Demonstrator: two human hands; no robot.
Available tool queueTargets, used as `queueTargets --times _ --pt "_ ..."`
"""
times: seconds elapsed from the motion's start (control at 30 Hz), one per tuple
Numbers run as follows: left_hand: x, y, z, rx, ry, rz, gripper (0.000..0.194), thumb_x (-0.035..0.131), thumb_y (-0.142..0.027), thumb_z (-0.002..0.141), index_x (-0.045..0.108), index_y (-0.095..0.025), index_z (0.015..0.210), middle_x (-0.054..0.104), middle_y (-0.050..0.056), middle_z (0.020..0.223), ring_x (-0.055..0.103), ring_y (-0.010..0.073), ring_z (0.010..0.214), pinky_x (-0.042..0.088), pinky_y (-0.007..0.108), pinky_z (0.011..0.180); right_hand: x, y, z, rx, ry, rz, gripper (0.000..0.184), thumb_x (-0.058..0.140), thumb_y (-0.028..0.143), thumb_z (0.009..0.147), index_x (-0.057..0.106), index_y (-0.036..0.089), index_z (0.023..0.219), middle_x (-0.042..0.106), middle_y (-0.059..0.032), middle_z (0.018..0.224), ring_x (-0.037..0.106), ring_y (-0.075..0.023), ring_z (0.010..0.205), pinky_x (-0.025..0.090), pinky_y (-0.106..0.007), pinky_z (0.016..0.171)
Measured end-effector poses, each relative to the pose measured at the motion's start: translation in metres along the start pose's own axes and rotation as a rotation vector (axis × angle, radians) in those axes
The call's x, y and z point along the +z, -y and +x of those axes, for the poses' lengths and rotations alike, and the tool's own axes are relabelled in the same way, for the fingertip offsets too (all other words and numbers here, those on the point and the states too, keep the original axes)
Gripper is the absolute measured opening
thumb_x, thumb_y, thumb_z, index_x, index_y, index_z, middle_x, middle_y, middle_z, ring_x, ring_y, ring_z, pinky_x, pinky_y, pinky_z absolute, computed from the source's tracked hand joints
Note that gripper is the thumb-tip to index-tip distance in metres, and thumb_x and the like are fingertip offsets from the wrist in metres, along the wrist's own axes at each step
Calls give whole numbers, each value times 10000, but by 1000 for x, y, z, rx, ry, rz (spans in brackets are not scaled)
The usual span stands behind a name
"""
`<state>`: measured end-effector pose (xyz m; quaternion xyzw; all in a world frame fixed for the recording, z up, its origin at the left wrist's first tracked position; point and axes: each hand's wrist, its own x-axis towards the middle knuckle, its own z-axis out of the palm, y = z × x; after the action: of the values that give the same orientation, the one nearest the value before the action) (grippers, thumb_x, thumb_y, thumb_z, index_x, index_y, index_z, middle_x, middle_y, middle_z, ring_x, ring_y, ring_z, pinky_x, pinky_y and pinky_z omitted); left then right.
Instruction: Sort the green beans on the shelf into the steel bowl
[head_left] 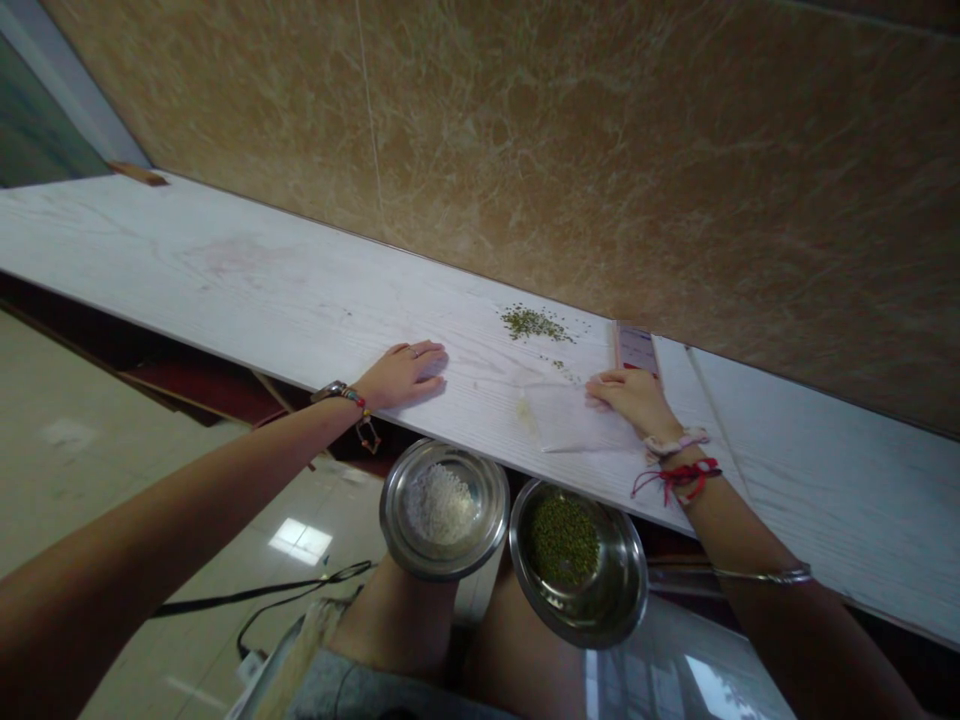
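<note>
My left hand [401, 375] lies palm down on the white wood-grain ledge [300, 290], its fingers stretched out and holding nothing. On the right, the fingers of my right hand [626, 395] are pinched together at the top edge of a flat translucent bag [574, 420]; whatever is between the fingertips is hidden. Pale grains show at the bag's left end. Just beyond it, a loose patch of green beans [534, 322] is spread on the ledge, with a few stray ones nearer my right fingertips.
Below the ledge, a steel bowl of white grains [442, 505] and a tilted steel bowl of green beans [562, 540] rest on my legs. Behind my right hand lies a printed packet [636, 348]. A brown marbled wall [525, 150] borders the ledge. A black cable [262, 595] crosses the floor.
</note>
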<state>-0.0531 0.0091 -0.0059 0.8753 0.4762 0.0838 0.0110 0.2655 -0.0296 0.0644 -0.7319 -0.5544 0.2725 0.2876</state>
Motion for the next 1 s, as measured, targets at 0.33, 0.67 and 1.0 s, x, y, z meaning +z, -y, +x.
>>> queueTargets --times 0.33,0.67,1.0 --pt "-1 -2 0 -8 -7 -4 486 336 -416 873 485 -140 1246 468 97 1381 421 219 1266 317 373 1046 37 16 -5 34 33 153 167 622 97 694 589 173 548 639 -11 498 632 -133 520 518 -228 545" --pt "6 6 -1 -211 -143 -72 400 358 -271 853 533 -124 1182 526 122 1313 471 246 1220 350 421 1019 12 27 22 -151 36 64 65 643 161 675 680 133 721 677 -25 608 644 -155 599 497 -248 565" --pt "-1 1 -2 -327 -147 -62 361 381 -170 829 551 -76 1133 592 150 1176 574 262 1052 415 383 951 27 70 54 -415 125 -514 179 583 129 715 730 151 816 698 -35 649 650 -148 640 454 -227 618"
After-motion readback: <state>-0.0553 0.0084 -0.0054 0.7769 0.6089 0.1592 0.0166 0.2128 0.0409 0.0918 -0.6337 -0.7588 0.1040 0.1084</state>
